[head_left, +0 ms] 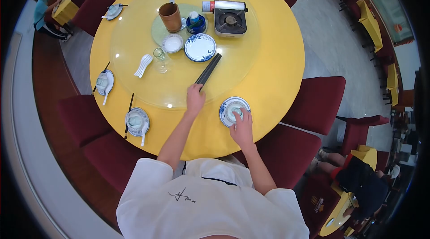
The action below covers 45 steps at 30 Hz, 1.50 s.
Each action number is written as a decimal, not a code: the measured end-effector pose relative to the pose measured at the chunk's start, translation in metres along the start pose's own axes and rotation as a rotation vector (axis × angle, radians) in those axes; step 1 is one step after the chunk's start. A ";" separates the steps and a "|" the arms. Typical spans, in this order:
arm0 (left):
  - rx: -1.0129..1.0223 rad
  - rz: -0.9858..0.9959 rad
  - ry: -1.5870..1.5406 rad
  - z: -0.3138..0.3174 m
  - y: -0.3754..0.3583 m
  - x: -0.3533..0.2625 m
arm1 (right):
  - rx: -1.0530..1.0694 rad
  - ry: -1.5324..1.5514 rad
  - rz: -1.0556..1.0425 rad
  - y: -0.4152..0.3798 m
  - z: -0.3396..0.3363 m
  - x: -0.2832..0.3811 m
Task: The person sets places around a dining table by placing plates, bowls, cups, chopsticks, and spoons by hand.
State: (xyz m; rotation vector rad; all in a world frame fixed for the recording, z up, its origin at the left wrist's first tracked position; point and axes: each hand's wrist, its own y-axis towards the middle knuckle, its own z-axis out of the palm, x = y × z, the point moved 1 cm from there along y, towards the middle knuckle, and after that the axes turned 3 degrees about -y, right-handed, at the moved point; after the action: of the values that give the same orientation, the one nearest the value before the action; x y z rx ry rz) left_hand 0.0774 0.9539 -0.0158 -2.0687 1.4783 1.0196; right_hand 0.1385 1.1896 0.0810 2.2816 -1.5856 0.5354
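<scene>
My left hand (pixel 195 99) is closed on the near end of a bundle of dark chopsticks (pixel 209 69), which slants over the glass turntable (pixel 179 75). The fingers of my right hand (pixel 243 129) are around a small clear glass (pixel 237 111). That glass sits in a bowl on a blue-rimmed plate (pixel 224 109) near the table edge. Beyond the chopsticks lies a stack of blue-patterned plates (pixel 200 48). Left of it are small white bowls (pixel 172 43), stacked green-tinted glasses (pixel 160 55) and several white spoons (pixel 144 66).
A brown cylindrical holder (pixel 170 17), a blue container (pixel 196 24) and a portable gas stove (pixel 230 21) stand farther back on the turntable. Place settings (pixel 137 121) line the yellow table (pixel 277 59). Dark red chairs (pixel 316 104) surround it. Other people (pixel 45 12) are at other tables.
</scene>
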 end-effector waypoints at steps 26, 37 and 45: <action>0.313 -0.126 0.022 -0.015 0.057 0.049 | 0.124 0.402 0.127 -0.027 0.065 0.054; 0.327 -0.192 0.033 -0.008 0.057 0.048 | 0.025 0.593 0.226 0.032 0.086 0.050; 0.281 -0.230 -0.140 -0.024 0.055 0.038 | 0.017 0.695 0.346 0.043 0.081 0.052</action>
State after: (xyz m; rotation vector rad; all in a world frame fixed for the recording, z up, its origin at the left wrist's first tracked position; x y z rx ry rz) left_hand 0.0413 0.8934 -0.0237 -1.8739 1.2044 0.7996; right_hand 0.1250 1.0951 0.0355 1.5500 -1.5786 1.2618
